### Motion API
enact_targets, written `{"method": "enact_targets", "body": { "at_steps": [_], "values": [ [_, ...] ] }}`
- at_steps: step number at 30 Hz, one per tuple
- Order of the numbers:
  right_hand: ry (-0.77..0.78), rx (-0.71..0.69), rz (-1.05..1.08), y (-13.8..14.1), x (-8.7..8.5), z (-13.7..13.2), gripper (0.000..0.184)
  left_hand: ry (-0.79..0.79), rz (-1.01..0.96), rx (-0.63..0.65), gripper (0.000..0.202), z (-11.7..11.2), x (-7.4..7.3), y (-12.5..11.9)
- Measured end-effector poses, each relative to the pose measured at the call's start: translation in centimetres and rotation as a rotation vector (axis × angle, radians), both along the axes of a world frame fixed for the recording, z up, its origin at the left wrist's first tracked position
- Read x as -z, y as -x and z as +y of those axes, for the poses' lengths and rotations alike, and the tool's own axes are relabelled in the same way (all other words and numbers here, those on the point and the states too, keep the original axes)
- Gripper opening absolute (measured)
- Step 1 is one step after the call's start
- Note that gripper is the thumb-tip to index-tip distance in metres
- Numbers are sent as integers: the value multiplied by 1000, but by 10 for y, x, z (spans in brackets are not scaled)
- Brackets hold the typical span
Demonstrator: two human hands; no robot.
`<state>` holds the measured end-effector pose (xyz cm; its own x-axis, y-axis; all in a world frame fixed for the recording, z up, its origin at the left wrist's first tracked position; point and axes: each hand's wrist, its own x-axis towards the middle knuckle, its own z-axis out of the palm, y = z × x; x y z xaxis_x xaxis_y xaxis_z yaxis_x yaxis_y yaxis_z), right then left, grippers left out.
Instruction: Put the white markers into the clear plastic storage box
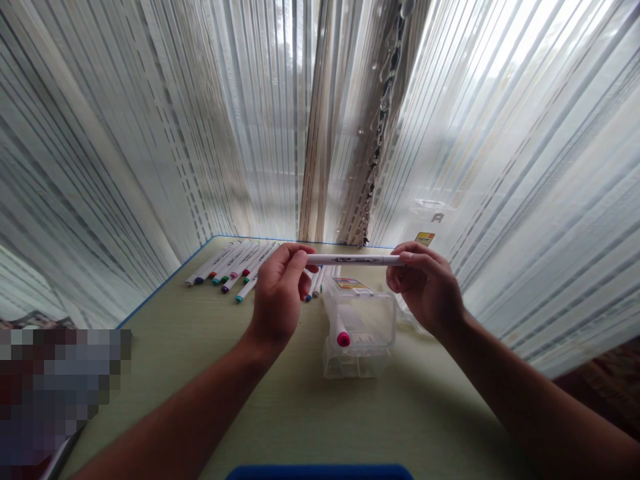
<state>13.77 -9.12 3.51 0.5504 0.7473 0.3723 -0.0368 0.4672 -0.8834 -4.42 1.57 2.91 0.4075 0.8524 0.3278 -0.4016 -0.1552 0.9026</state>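
Observation:
A white marker (350,260) with dark print along its barrel is held level above the table. Its left end is pinched by my left hand (280,287), its right end by my right hand (425,280); both ends are covered by fingers. Below it stands a clear plastic case (370,320) with a label on top. Inside the case lies a marker with a pink-red tip (343,339). Left of my left hand, several white markers (235,267) with coloured ends lie side by side. More markers (323,280) show between that hand and the case.
A clear package with a yellow label (425,238) stands at the back right, against sheer striped curtains (260,133). Other clear plastic lies partly hidden behind my right hand. A blue edge (320,472) shows at the table's (200,360) near side. At left is a pixelated area.

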Motion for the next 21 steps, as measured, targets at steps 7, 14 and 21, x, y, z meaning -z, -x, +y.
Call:
{"method": "enact_targets", "body": {
  "at_steps": [7, 14, 21],
  "values": [
    [-1, 0, 6, 0, 1, 0, 5, 0, 6, -2, 13, 0, -1, 0],
    [-6, 0, -28, -1, 2, 0, 5, 0, 0, -1, 13, 0, 1, 0],
    [-8, -5, 3, -1, 2, 0, 6, -3, 2, 2, 13, 0, 0, 0]
  ]
}}
